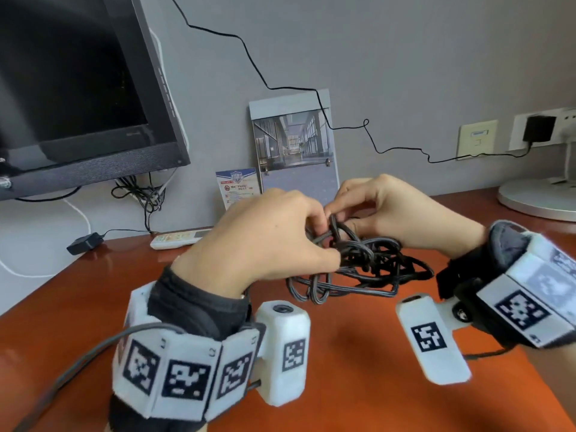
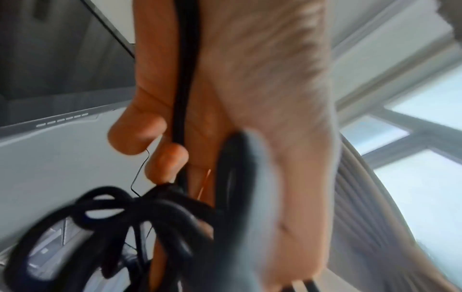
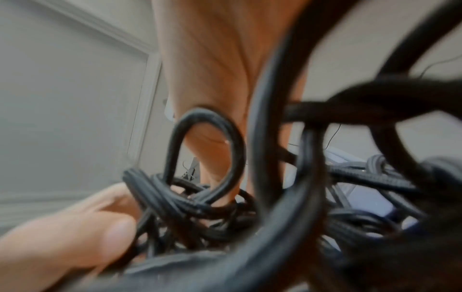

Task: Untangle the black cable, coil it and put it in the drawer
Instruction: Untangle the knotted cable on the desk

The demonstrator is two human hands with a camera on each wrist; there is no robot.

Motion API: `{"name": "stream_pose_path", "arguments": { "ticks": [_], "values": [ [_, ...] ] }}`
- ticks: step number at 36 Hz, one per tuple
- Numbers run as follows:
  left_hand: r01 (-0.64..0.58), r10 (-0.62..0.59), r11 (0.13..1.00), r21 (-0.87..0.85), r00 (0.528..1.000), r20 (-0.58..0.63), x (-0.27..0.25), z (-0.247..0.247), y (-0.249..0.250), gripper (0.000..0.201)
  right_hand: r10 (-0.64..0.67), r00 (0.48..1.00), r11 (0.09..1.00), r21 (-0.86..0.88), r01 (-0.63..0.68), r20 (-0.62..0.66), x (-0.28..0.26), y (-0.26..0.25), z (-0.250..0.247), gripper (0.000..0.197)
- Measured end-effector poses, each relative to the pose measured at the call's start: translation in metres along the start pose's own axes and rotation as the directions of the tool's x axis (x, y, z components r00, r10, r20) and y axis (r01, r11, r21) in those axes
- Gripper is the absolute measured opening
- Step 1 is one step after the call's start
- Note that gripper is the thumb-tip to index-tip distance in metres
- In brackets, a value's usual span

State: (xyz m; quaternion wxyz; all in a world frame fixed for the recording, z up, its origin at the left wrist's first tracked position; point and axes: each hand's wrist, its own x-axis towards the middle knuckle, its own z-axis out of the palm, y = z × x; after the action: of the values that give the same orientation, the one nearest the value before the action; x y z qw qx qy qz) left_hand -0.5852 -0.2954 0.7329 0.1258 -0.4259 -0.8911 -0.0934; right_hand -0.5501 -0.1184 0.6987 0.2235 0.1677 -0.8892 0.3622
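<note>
A tangled black cable [image 1: 367,266] forms a knotted bundle on the reddish-brown desk [image 1: 358,353], its upper loops lifted off the surface. My left hand [image 1: 314,232] grips strands at the bundle's left top with curled fingers. My right hand [image 1: 346,213] pinches loops at the top from the right. In the left wrist view a strand of the black cable [image 2: 181,98] runs along my palm and under my curled fingers [image 2: 167,164]. The right wrist view is filled with blurred loops of the black cable [image 3: 207,158], with a thumb [image 3: 82,237] at lower left. No drawer is in view.
A dark monitor [image 1: 78,88] stands at the back left. A white remote [image 1: 177,239] and a black adapter [image 1: 84,243] lie behind my left hand. A photo card [image 1: 296,141] leans on the wall. A white lamp base [image 1: 539,198] sits at the back right.
</note>
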Motion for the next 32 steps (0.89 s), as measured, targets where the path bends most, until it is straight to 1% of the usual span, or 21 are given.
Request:
{"name": "stream_pose_path", "arguments": {
  "ticks": [2,5,7,9,10,11,13,14,15,16,18,20,22,24,26,28,29,30,31,32],
  "values": [
    [0.01,-0.007,0.996,0.086,1.0,-0.027,0.003,0.006,0.001,0.022,0.036,0.999,0.996,-0.08,-0.038,-0.033,0.002,0.003,0.005,0.034],
    [0.015,-0.016,0.996,0.09,1.0,0.005,0.009,0.019,0.0,0.023,0.113,0.992,0.973,-0.195,-0.12,-0.047,0.003,0.007,0.012,0.026],
    [0.027,-0.034,0.996,0.09,0.997,0.074,0.013,0.026,-0.006,0.026,0.167,0.978,0.966,-0.178,-0.188,-0.129,0.002,0.009,0.014,0.025],
    [0.047,-0.056,0.996,0.077,0.991,0.123,0.017,0.032,-0.016,0.032,0.219,0.949,0.966,-0.088,-0.244,-0.227,-0.002,0.01,0.017,0.027],
    [0.057,-0.063,0.997,0.052,0.99,0.127,0.019,0.033,-0.022,0.035,0.256,0.939,0.963,-0.022,-0.268,-0.228,-0.004,0.008,0.019,0.026],
    [0.07,-0.072,0.997,0.026,0.989,0.127,0.021,0.033,-0.027,0.04,0.3,0.936,0.954,0.033,-0.299,-0.186,-0.007,0.006,0.023,0.022],
    [0.086,-0.085,0.996,0.001,0.989,0.124,0.022,0.035,-0.03,0.042,0.366,0.929,0.929,0.079,-0.361,-0.058,-0.016,0.005,0.032,0.013],
    [0.09,-0.089,0.996,0.001,0.988,0.125,0.023,0.037,-0.031,0.038,0.373,0.927,0.927,0.065,-0.37,-0.036,-0.02,0.005,0.037,0.01],
    [0.094,-0.093,0.996,0.001,0.987,0.13,0.024,0.039,-0.032,0.035,0.362,0.93,0.932,0.032,-0.361,-0.059,-0.023,0.006,0.042,0.009],
    [0.095,-0.094,0.995,-0.003,0.986,0.136,0.024,0.04,-0.03,0.035,0.341,0.933,0.939,-0.014,-0.344,-0.113,-0.024,0.007,0.046,0.009],
    [0.108,-0.108,0.994,0.003,0.982,0.155,0.023,0.041,-0.025,0.043,0.311,0.925,0.94,-0.074,-0.334,-0.219,-0.027,0.007,0.05,0.014],
    [0.118,-0.125,0.992,0.052,0.98,0.156,0.021,0.043,-0.021,0.044,0.301,0.914,0.936,-0.097,-0.337,-0.271,-0.028,0.008,0.05,0.019],
    [0.132,-0.142,0.988,0.08,0.979,0.143,0.016,0.046,-0.018,0.036,0.304,0.911,0.927,-0.133,-0.35,-0.277,-0.028,0.008,0.049,0.02],
    [0.162,-0.168,0.985,0.055,0.978,0.126,0.012,0.051,-0.018,0.032,0.297,0.916,0.92,-0.176,-0.35,-0.269,-0.029,0.009,0.05,0.017],
    [0.2,-0.201,0.98,0.021,0.976,0.082,0.007,0.058,-0.017,0.029,0.294,0.923,0.919,-0.191,-0.344,-0.248,-0.031,0.008,0.052,0.016],
    [0.224,-0.224,0.975,0.011,0.975,0.001,0.003,0.065,-0.016,0.029,0.313,0.919,0.922,-0.154,-0.354,-0.24,-0.035,0.009,0.053,0.015],
    [0.229,-0.229,0.973,-0.004,0.972,-0.044,0.001,0.068,-0.016,0.03,0.332,0.91,0.926,-0.096,-0.364,-0.248,-0.036,0.01,0.054,0.015],
    [0.236,-0.238,0.971,-0.035,0.968,-0.078,0.0,0.071,-0.017,0.033,0.364,0.896,0.927,0.003,-0.375,-0.256,-0.037,0.012,0.055,0.017],
    [0.244,-0.252,0.967,-0.078,0.963,-0.1,-0.002,0.073,-0.018,0.037,0.407,0.878,0.913,0.139,-0.383,-0.251,-0.039,0.014,0.056,0.02],
    [0.25,-0.263,0.961,-0.121,0.957,-0.118,-0.002,0.075,-0.019,0.042,0.448,0.862,0.881,0.282,-0.381,-0.237,-0.041,0.015,0.058,0.022]
  ]
}}
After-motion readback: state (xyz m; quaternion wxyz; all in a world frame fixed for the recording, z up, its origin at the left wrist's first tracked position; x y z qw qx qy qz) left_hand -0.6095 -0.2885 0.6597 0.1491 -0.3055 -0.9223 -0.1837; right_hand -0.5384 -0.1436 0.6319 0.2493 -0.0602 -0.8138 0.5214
